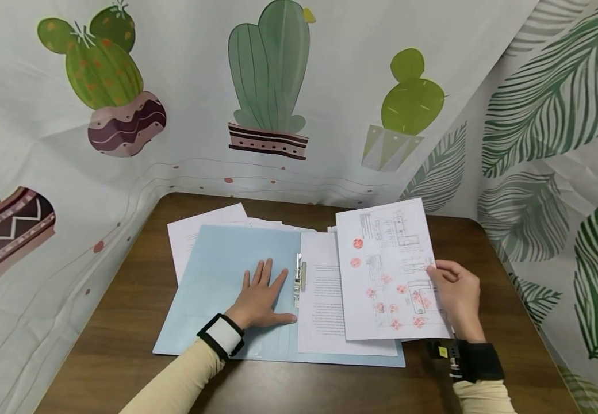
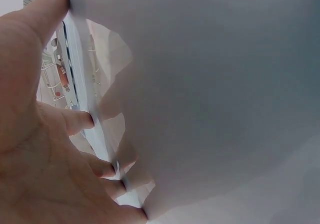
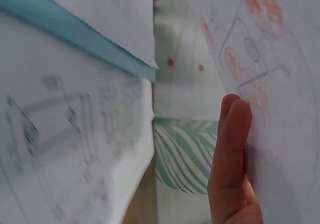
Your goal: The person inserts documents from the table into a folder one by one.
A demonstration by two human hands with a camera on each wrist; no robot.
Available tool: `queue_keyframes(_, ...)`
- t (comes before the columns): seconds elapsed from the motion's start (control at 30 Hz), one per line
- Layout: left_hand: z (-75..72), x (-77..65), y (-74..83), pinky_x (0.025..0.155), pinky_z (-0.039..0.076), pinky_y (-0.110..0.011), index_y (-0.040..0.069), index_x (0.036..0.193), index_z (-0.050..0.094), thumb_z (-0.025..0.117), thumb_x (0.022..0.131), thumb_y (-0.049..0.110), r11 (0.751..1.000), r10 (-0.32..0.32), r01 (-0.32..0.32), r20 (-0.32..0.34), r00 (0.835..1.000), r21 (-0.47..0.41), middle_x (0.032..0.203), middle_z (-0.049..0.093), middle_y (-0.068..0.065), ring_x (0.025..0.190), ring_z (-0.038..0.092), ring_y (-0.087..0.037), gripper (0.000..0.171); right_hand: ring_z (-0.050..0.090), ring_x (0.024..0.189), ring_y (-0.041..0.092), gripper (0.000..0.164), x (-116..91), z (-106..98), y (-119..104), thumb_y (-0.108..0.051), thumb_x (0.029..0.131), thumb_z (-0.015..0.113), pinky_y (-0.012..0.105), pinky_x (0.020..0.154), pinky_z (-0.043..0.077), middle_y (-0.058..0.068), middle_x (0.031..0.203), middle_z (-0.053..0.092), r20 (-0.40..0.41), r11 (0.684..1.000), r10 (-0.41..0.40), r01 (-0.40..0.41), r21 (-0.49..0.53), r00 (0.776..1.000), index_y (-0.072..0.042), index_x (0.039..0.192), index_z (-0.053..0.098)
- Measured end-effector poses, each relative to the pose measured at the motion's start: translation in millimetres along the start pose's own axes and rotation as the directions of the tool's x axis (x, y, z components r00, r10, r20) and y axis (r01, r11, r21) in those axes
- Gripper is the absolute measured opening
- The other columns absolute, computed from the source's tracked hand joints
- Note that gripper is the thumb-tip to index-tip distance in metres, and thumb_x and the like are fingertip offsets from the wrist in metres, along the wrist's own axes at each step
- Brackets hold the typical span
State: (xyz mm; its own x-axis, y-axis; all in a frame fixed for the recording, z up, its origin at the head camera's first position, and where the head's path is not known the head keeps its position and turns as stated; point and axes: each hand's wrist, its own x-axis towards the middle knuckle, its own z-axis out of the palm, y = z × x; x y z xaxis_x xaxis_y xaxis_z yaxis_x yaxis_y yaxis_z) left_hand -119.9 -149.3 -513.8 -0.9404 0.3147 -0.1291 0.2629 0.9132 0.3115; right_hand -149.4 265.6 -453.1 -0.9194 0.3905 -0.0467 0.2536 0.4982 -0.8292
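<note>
A light blue folder (image 1: 226, 250) lies spread open on the table, with a metal clip (image 1: 299, 279) along its spine. My left hand (image 1: 263, 302) rests on the inside of its left cover, fingers spread and the thumb pointing at the spine. In the left wrist view, the fingertips of that hand (image 2: 45, 154) press against the cover. My right hand (image 1: 459, 296) pinches the right edge of a drawing sheet (image 1: 382, 224) marked with red stamps. This sheet is raised over the right side, partly hiding a printed text page (image 1: 325, 339). The right wrist view shows fingers (image 3: 230, 149) along the sheet (image 3: 295, 134).
Loose white papers (image 1: 182, 236) stick out from under the folder's left side and top. The brown wooden table (image 1: 102, 328) ends at a white cloth backdrop (image 1: 190, 138) printed with cacti and leaves.
</note>
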Motion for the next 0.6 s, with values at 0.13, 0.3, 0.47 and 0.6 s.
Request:
queue_keyframes(0.13, 0.7, 0.3, -0.2, 0.117, 0.011, -0.071, 0.011, 0.161, 0.034, 0.075, 0.077, 0.073, 1.0, -0.009, 0.009, 0.008, 1.0, -0.002, 0.168, 0.009, -0.028, 0.155, 0.006, -0.048, 0.113, 0.07, 0.072, 0.014, 0.036, -7, 12, 2, -0.034, 0.101, 0.067, 0.027, 0.058, 0.053, 0.014, 0.112, 0.076, 0.03, 1.0, 0.007, -0.007, 0.007, 1.0, -0.011, 0.129, 0.069)
queue_keyframes(0.3, 0.2, -0.1, 0.0, 0.117, 0.01, -0.071, 0.011, 0.161, 0.034, 0.076, 0.077, 0.073, 1.0, -0.007, 0.007, 0.008, 1.0, -0.009, 0.168, 0.009, -0.028, 0.155, 0.005, -0.048, 0.113, 0.07, 0.071, 0.016, 0.036, -13, 24, 2, -0.031, 0.101, 0.068, 0.028, 0.057, 0.053, 0.017, 0.111, 0.075, 0.057, 0.999, 0.024, -0.026, 0.034, 0.998, -0.009, 0.13, 0.068)
queue_keyframes(0.47, 0.0, -0.2, 0.1, 0.116, 0.011, -0.072, 0.011, 0.161, 0.035, 0.076, 0.076, 0.073, 1.0, -0.006, 0.006, 0.002, 1.0, -0.01, 0.168, 0.01, -0.028, 0.155, 0.006, -0.049, 0.113, 0.07, 0.071, 0.016, 0.034, -19, 37, 3, -0.029, 0.1, 0.069, 0.027, 0.056, 0.052, 0.017, 0.11, 0.076, 0.068, 0.998, 0.045, -0.047, 0.032, 0.997, -0.008, 0.128, 0.069)
queue_keyframes(0.6, 0.0, -0.7, -0.1, 0.116, 0.01, -0.072, 0.01, 0.161, 0.035, 0.076, 0.076, 0.072, 1.0, -0.007, 0.007, 0.003, 1.0, -0.013, 0.168, 0.01, -0.028, 0.155, 0.006, -0.049, 0.113, 0.07, 0.071, 0.017, 0.031, -23, 48, 4, -0.027, 0.1, 0.069, 0.026, 0.056, 0.052, 0.016, 0.108, 0.076, 0.079, 0.998, 0.057, -0.059, 0.023, 0.995, -0.009, 0.126, 0.07)
